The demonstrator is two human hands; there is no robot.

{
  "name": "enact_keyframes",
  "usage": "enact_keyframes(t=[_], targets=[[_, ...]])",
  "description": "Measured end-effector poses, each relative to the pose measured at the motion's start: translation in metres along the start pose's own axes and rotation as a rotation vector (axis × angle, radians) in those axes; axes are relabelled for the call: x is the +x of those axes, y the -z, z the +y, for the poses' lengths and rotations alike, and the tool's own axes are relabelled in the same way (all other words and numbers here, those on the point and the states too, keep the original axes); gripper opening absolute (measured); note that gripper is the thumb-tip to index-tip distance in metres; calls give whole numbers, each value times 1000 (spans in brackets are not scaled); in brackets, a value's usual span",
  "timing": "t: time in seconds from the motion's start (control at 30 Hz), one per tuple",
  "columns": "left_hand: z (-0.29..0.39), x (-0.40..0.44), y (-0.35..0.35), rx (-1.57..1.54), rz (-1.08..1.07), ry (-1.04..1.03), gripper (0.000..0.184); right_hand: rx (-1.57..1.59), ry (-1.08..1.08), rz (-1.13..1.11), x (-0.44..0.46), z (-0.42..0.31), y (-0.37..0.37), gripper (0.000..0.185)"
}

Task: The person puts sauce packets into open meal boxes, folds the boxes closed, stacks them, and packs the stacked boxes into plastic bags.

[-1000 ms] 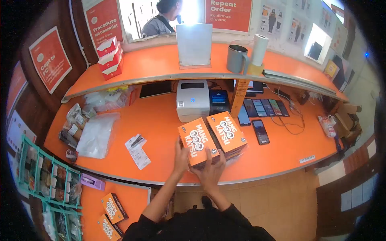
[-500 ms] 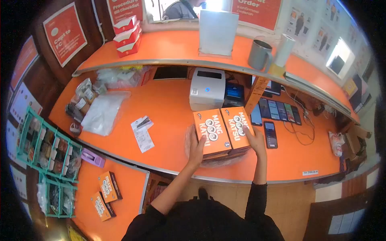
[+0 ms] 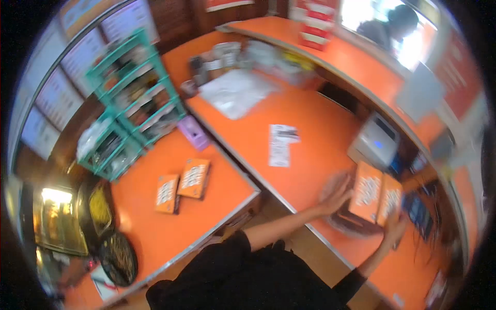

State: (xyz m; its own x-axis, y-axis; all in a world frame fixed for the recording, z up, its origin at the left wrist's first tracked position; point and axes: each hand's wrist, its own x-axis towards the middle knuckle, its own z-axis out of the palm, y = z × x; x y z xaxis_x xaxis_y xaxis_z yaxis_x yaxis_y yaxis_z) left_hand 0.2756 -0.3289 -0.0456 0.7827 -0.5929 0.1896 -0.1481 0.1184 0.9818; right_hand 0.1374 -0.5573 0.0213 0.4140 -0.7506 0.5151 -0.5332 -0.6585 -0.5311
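Observation:
Two orange boxes with white lettering, a left one [image 3: 366,191] and a right one [image 3: 390,198], stand side by side on the orange counter, with clear plastic around their base. Close to the left side of the boxes is my left hand [image 3: 337,195], its fingers stretched out and apart, holding nothing. My right hand [image 3: 396,225] is at the lower right corner of the right box; its fingers are blurred. Two more orange boxes, one [image 3: 167,194] beside the other [image 3: 194,178], lie on the side table.
A white printer [image 3: 375,140] stands behind the boxes. Receipts [image 3: 279,145] and plastic bags [image 3: 237,93] lie on the counter. Teal racks [image 3: 135,85], a purple dispenser [image 3: 194,133] and a dark round basket [image 3: 119,259] are at left. A person [image 3: 400,23] is beyond the window.
The view has swung left, bringing the side table and racks further in. My left hand has come off the left box and opened. My right hand has moved down the right box.

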Motion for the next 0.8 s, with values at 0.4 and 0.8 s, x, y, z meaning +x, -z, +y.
enact_keyframes(t=[0.4, 0.8], targets=[[-3, -376, 413, 1506, 1244, 772, 116, 410, 1832, -1036, -345, -444, -191, 75], [-19, -501, 519, 1090, 703, 923, 133, 476, 1645, -1124, -376, -447, -191, 112]])
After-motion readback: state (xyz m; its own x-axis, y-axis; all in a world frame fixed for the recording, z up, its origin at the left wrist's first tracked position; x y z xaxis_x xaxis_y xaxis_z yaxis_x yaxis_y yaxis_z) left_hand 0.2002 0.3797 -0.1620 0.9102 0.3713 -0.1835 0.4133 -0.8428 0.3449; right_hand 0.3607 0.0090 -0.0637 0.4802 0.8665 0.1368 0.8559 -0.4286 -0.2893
